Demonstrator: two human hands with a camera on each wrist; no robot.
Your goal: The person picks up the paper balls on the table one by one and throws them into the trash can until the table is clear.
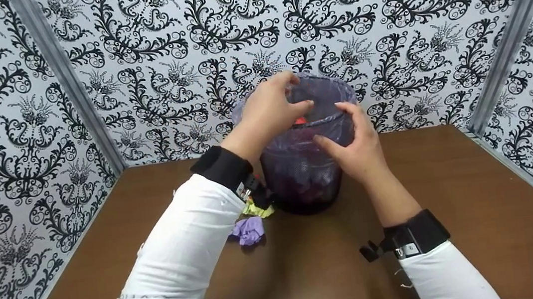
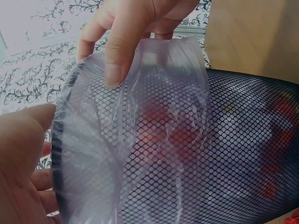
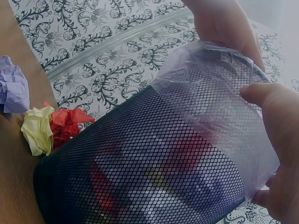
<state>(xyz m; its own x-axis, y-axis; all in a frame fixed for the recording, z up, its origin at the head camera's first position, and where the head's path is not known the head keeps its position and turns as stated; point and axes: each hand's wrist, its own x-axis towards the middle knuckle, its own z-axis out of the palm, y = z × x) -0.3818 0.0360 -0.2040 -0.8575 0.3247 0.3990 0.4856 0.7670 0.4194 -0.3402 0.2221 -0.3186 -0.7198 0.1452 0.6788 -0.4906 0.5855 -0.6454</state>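
A black mesh wastebasket point(image 1: 302, 180) stands on the table, holding crumpled paper that shows through the mesh. A thin translucent purple bin liner point(image 2: 173, 93) is folded over its rim. My right hand point(image 1: 359, 146) pinches the liner at the basket's right front edge, thumb outside and fingers over the rim. My left hand point(image 1: 269, 104) is over the left side of the opening, fingers loosely bent and thumb apart from them, with nothing visible between them. A red paper ball point(image 1: 300, 120) shows just inside the opening.
On the table point(image 1: 453, 198), left of the basket, lie a purple crumpled paper point(image 3: 13, 86), a yellow crumpled paper point(image 3: 38, 130) and a red crumpled paper point(image 3: 67, 123). A patterned wall point(image 1: 148, 82) stands close behind the basket, with further panels on both sides.
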